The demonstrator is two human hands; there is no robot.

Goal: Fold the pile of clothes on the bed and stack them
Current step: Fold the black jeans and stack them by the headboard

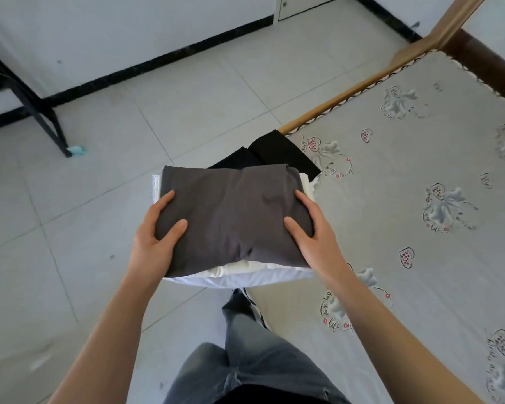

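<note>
Gripping folded stack (231,217), left hand (155,231), right hand (309,225), thumbs on top

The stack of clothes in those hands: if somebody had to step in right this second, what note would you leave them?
Left hand: grips the left side of the stack, thumb on top.
Right hand: grips the right side the same way.
Things: the stack is held in the air at the edge of the bed, partly over the floor. A folded grey garment lies on top, white folded pieces under it, a black piece at the far end.
Done: these clothes look folded and stacked; no loose clothes show on the visible part of the bed.
Left: probably just set the stack down flat, keeping both sides supported.
</note>
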